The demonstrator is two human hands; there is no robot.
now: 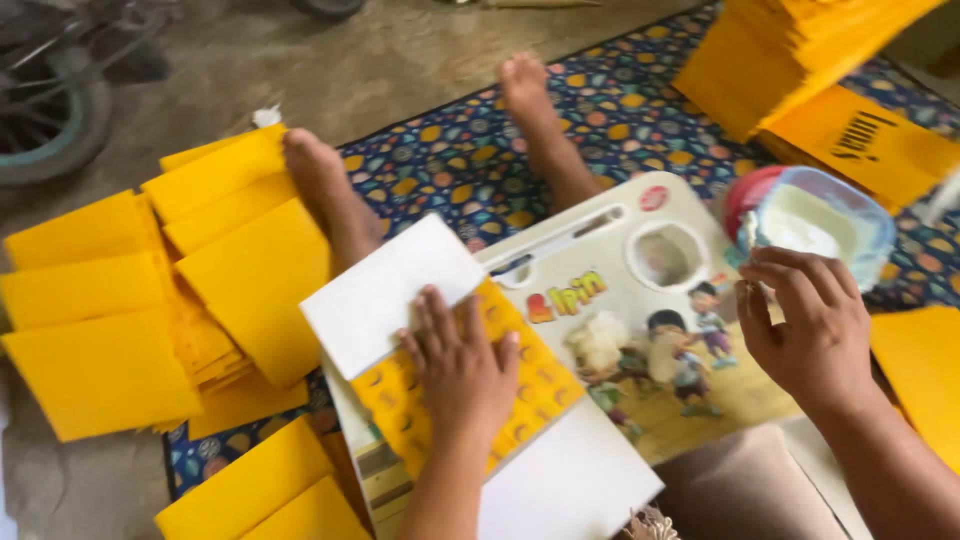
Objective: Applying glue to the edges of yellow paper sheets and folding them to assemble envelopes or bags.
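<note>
My left hand [462,368] lies flat, fingers spread, on a yellow patterned sheet [520,385] with white flaps [392,292] at both ends. The sheet rests on a small lap tray [650,300] printed with cartoon figures. My right hand [805,320] hovers at the tray's right edge with its fingers curled, next to a clear tub of white paste [815,222]. I cannot see anything held in it. My two bare feet [325,185] stretch out ahead on a dark patterned mat [470,160].
Folded yellow paper pieces [150,300] lie spread to the left and near the bottom. A tall stack of yellow sheets [790,50] stands at the top right. More yellow paper [925,370] lies at the right edge. A wheel [50,120] sits on the concrete floor, top left.
</note>
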